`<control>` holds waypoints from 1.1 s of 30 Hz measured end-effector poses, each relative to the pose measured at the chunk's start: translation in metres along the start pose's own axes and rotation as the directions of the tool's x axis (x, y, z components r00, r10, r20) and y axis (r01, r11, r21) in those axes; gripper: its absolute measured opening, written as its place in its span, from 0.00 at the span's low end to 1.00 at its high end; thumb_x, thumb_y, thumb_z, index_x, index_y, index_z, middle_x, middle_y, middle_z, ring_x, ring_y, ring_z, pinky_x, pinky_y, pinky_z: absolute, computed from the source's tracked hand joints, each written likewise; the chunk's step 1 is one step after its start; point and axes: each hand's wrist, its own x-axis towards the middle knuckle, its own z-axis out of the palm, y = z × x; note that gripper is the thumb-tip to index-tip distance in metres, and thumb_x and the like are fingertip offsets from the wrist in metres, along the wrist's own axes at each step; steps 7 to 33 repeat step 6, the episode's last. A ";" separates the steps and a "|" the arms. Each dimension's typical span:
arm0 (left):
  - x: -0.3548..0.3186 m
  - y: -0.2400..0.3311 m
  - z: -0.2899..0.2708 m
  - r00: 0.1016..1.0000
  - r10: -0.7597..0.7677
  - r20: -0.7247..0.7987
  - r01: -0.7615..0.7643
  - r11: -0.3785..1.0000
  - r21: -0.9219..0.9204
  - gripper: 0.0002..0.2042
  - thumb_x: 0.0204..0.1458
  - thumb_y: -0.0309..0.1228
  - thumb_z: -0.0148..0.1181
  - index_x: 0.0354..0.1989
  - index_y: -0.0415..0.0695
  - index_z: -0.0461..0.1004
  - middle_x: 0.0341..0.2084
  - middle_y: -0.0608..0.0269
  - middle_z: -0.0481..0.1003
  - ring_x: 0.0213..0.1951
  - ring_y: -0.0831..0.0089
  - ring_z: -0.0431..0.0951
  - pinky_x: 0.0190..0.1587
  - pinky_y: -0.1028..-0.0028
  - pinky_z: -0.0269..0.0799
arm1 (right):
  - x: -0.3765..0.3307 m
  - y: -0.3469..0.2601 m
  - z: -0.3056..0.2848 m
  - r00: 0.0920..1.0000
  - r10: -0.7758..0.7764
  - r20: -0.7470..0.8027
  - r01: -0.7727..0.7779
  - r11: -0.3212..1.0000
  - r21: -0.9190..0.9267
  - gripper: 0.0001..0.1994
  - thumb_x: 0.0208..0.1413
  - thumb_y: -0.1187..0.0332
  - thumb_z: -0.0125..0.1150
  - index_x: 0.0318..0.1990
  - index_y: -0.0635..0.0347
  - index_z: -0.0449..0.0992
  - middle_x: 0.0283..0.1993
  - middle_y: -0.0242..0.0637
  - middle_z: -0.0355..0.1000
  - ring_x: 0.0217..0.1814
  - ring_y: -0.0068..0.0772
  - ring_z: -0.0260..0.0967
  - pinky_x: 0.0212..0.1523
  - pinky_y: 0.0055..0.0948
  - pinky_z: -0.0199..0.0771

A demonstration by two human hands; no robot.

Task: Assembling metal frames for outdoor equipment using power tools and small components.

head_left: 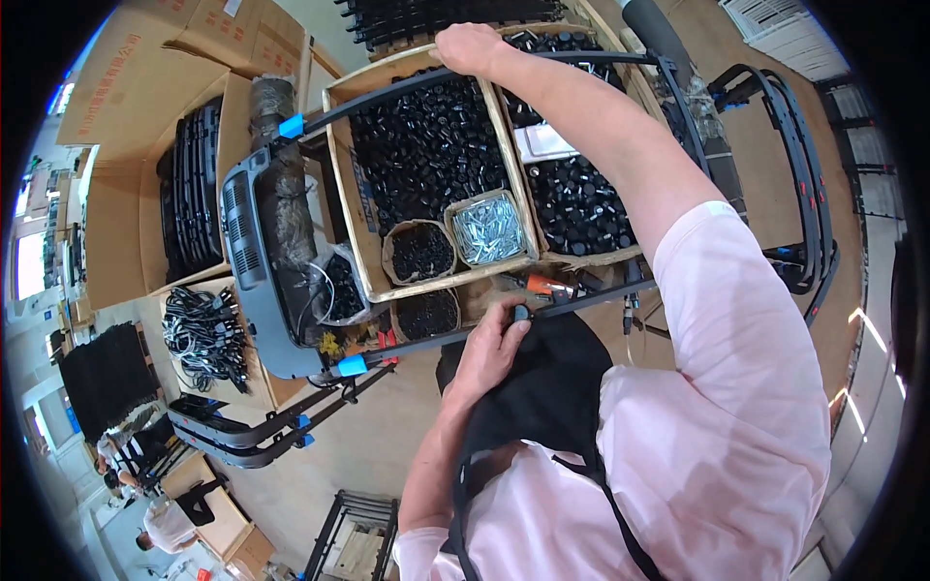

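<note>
A long black metal frame (417, 346) with a grey plastic housing (254, 276) at its left end lies across the boxes in front of me. My right hand (471, 50) reaches to the far side, its fingers closed over the frame's far rail. Close to my apron, my left hand (489, 351) pinches a small round black cap (521, 313) against the near rail. Blue tape (352, 365) wraps the near rail by the housing. Under the frame, a wooden tray (341, 218) holds many black caps (426, 145) and a small box of silver screws (487, 230).
More black caps (581, 208) fill a second tray at right, with a white box (544, 142) in it. Left stand a carton of black parts (194, 184) and coiled cables (205, 334). Other frames (794, 184) lean at right. Two people work far off at lower left.
</note>
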 end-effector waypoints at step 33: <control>-0.001 -0.006 0.011 0.994 0.103 0.022 -0.102 0.994 -0.036 0.17 0.69 0.31 0.60 0.63 0.43 0.70 0.52 0.54 0.80 0.50 0.58 0.82 0.57 0.64 0.75 | -0.001 0.004 0.010 0.993 0.102 0.053 -0.106 0.992 0.063 0.16 0.67 0.57 0.59 0.54 0.50 0.86 0.57 0.47 0.82 0.62 0.54 0.80 0.61 0.52 0.80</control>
